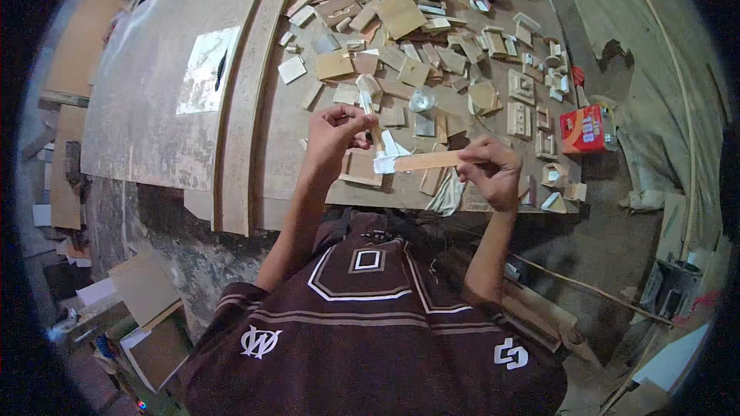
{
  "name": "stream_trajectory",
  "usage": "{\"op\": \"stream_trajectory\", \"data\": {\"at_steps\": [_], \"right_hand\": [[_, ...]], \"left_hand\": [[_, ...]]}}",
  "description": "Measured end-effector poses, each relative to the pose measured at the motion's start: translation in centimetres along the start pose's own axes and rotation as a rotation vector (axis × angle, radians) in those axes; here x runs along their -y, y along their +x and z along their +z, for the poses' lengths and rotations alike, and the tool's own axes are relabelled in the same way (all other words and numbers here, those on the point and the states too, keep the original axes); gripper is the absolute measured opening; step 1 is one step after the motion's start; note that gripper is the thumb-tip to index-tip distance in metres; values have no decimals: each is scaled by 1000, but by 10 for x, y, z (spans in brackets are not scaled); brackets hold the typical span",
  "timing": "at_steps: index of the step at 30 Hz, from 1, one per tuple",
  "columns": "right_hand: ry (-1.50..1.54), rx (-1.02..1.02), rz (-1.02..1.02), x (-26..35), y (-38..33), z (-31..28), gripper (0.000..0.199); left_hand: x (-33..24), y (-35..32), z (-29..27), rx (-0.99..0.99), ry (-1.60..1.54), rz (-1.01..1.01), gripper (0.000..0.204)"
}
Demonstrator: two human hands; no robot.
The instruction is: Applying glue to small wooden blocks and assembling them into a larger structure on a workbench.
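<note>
The wooden strip (432,160) has its end between the hands thickly coated in white paste (385,164), so the coating there looks well under way. That coated end meets, or nearly meets, the lower end of a narrow stick (377,137) just beside the left hand (339,132); whether the two are joined or only touching I cannot tell. The stick is whitish toward its upper end too, above the left hand. The bare length of the strip, toward the right hand (489,169), shows no paste. Beyond both hands, a pile of wood scraps (401,15) lies loose on the desk (281,123), which I judge to be not yet worked, while the stacked blocks (521,87) past the right hand, up and to its right, seem already put together.

The left hand is closed in a pinch, thumb and fingers around the middle of the stick, which stands steeply across the fingertips. The right hand pinches the strip's outer end between thumb and fingers, holding it nearly level and pointing toward the left hand. Both forearms reach forward and slant inward, the hands raised in front of the chest. A clear cup (422,98) sits ahead of and between them; a red box (582,131) stands well to the right of the right hand.
</note>
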State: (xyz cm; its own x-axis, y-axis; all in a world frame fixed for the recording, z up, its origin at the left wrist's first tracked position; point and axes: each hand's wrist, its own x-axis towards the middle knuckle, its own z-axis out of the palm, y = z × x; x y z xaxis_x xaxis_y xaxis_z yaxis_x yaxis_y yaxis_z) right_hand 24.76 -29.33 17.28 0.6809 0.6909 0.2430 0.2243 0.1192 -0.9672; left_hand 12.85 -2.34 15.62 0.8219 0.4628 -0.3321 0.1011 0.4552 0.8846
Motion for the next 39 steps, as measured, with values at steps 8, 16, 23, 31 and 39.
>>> {"op": "stream_trajectory", "data": {"at_steps": [8, 16, 23, 31, 39], "right_hand": [[-71, -6, 49, 7, 8, 6, 13], [-189, -450, 245, -76, 2, -57, 9], [-739, -393, 248, -145, 68, -50, 21], [-1152, -121, 322, -191, 116, -23, 27], [-1187, 104, 465, -208, 132, -5, 40]], "left_hand": [[4, -7, -8, 12, 42, 17, 14], [49, -29, -73, -164, -26, -85, 9], [45, -43, -104, -301, -106, -46, 9], [48, -57, -140, -349, -38, 10, 11], [38, -61, -140, -316, -1, -24, 10]]}}
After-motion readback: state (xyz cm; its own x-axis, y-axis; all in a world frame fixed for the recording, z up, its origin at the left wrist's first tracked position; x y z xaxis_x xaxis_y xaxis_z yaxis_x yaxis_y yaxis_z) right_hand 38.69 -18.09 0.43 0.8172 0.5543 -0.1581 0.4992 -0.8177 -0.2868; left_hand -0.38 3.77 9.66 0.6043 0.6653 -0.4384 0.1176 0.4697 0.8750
